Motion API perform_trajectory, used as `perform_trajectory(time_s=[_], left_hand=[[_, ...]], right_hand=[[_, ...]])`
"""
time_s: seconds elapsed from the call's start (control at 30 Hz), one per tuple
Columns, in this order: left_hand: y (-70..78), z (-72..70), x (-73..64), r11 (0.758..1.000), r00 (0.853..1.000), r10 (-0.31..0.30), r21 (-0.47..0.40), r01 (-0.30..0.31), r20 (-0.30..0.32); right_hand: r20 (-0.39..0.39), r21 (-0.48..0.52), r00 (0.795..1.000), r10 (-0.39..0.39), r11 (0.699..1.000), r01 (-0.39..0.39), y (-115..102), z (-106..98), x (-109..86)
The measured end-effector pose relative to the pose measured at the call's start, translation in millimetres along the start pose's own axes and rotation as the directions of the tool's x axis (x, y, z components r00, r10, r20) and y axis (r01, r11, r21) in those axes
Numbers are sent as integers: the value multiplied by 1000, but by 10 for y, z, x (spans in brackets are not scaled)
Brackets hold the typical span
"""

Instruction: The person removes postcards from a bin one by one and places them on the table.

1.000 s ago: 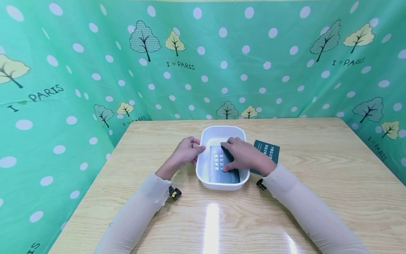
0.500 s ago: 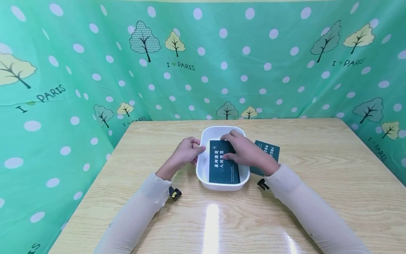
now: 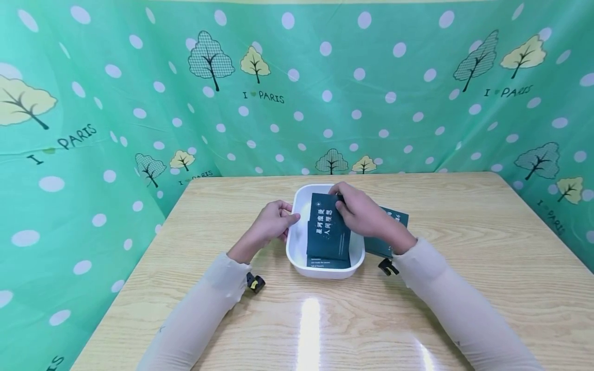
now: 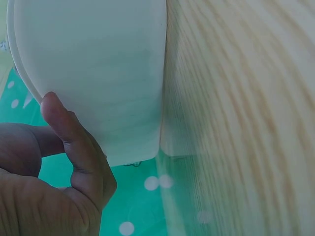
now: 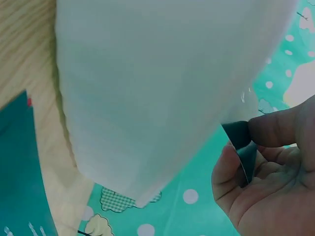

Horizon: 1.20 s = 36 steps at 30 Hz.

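My left hand (image 3: pixel 274 221) grips the near-left rim of a white plastic tub (image 3: pixel 297 260), thumb over the edge; the left wrist view shows a finger against the tub's outer wall (image 4: pixel 98 64). With thumb and fingers, my right hand (image 3: pixel 359 206) pinches the upper right edge of a dark green card (image 3: pixel 325 237) printed with white characters. That card is tilted inside the tub, raised over another dark green card (image 3: pixel 327 264) lying at the bottom. In the right wrist view the pinched card's corner (image 5: pixel 238 135) bends between thumb and fingers (image 5: pixel 226 169).
Another dark green card (image 3: pixel 378 247) lies on the wooden table (image 3: pixel 441 278) right of the tub, partly under my right forearm. Small black devices (image 3: pixel 255 282) sit by both sleeves. A green dotted curtain (image 3: pixel 325 129) stands behind the table.
My right hand has moved up and back, lifting the upper card's far end and uncovering the card beneath. The left hand stays on the tub's rim.
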State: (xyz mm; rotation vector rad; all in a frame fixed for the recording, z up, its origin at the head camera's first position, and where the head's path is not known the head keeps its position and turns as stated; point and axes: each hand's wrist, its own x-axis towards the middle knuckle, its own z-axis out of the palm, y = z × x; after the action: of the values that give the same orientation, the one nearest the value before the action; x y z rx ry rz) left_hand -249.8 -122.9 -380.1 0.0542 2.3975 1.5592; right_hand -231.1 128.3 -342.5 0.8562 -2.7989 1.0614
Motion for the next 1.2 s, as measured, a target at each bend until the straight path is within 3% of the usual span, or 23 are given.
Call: perform_trajectory(time_s=[0.3, 0.6, 0.93, 1.2], left_hand=[[-21, 2, 18, 1000, 1000, -1, 6, 1, 0], [-39, -4, 21, 1000, 1000, 18, -1, -18, 7], [-41, -14, 15, 1000, 1000, 20, -22, -20, 19], [-61, -13, 32, 999, 999, 26, -19, -25, 20]], right_hand=[[-132, -5, 990, -44, 999, 43, -12, -218, -44], [-252, -11, 966, -51, 999, 50, 67, -489, -109], [-291, 35, 954, 78, 997, -71, 209, -790, -195], [-352, -21, 916, 191, 977, -212, 342, -940, -254]])
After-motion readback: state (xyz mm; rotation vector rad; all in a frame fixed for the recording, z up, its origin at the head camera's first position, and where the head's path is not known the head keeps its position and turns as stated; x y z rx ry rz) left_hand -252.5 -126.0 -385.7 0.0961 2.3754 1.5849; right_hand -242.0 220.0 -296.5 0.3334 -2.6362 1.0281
